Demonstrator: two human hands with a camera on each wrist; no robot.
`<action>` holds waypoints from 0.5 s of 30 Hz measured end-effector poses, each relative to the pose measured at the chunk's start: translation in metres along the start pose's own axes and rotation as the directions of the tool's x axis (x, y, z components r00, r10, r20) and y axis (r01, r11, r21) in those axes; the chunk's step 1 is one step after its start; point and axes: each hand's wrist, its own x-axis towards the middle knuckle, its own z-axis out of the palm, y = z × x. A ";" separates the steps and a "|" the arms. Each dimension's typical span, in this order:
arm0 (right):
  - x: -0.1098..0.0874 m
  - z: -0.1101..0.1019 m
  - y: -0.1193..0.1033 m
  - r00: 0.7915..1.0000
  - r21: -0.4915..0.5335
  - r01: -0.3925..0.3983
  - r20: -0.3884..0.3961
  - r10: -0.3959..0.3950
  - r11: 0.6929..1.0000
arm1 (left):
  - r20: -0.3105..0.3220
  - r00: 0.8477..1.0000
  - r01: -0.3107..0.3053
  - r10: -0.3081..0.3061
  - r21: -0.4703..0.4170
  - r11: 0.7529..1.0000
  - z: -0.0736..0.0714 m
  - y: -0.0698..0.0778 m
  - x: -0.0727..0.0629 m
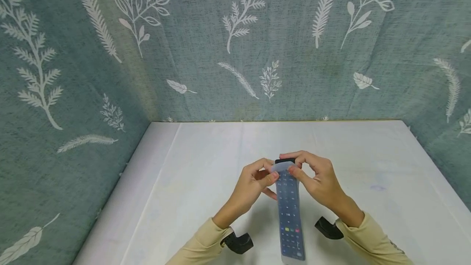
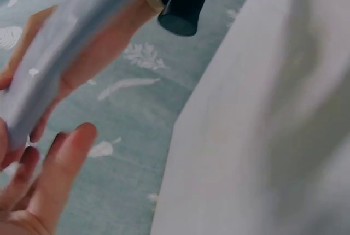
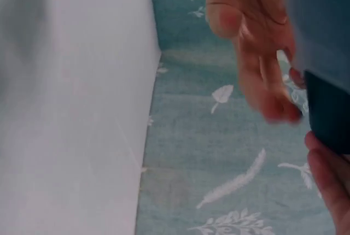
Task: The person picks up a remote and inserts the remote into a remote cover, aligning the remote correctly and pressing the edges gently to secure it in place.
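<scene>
A long remote control [image 1: 288, 212] with rows of small buttons is held up over the table, inside a translucent pale silicone cover [image 1: 282, 166]. Its bare black end [image 1: 285, 160] pokes out past the cover's top edge. My left hand [image 1: 254, 181] pinches the cover's left top edge between thumb and fingers. On the other side, my right hand [image 1: 319, 177] grips the top end, thumb on the cover's front and fingers reaching over the black end. The right wrist view shows that black end [image 3: 328, 115] beside fingertips, the cover sitting above it. Left-hand fingers [image 2: 63, 169] show blurred in the left wrist view.
A white table [image 1: 198, 167] lies under the hands. Teal fabric with white leaf prints [image 1: 206, 52] hangs behind it and along both sides. Black wrist mounts [image 1: 238, 243] stick out from both cream sleeves [image 1: 206, 242].
</scene>
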 end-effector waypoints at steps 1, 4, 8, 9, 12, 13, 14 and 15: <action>0.001 0.000 0.000 1.000 -0.016 0.024 -0.017 -0.024 1.000 | 0.003 1.000 -0.022 0.022 -0.001 1.000 0.000 -0.001 0.000; 0.003 0.001 0.001 0.994 -0.068 0.083 -0.067 -0.088 0.994 | 0.005 0.996 -0.094 0.094 0.000 0.996 0.002 -0.002 0.000; 0.007 0.002 0.003 0.986 -0.108 0.129 -0.088 -0.139 0.986 | -0.006 0.984 -0.181 0.181 -0.005 0.984 0.003 -0.003 0.001; 0.007 0.001 0.003 0.985 -0.110 0.135 -0.088 -0.145 0.985 | -0.009 0.980 -0.199 0.199 -0.006 0.980 0.004 -0.004 0.001; 0.009 -0.001 0.002 0.985 -0.066 0.138 -0.096 -0.144 0.988 | -0.009 0.970 -0.243 0.243 -0.004 0.970 0.005 -0.004 0.002; 0.010 -0.002 0.001 0.985 -0.046 0.135 -0.100 -0.139 0.990 | -0.006 0.968 -0.251 0.251 -0.005 0.968 0.006 -0.004 0.002; 0.010 -0.003 0.001 0.987 -0.023 0.127 -0.101 -0.129 0.992 | -0.007 0.967 -0.256 0.256 -0.006 0.967 0.006 -0.004 0.003; 0.010 -0.004 0.001 0.989 0.003 0.111 -0.098 -0.110 0.994 | -0.011 0.966 -0.258 0.258 -0.008 0.966 0.006 -0.003 0.003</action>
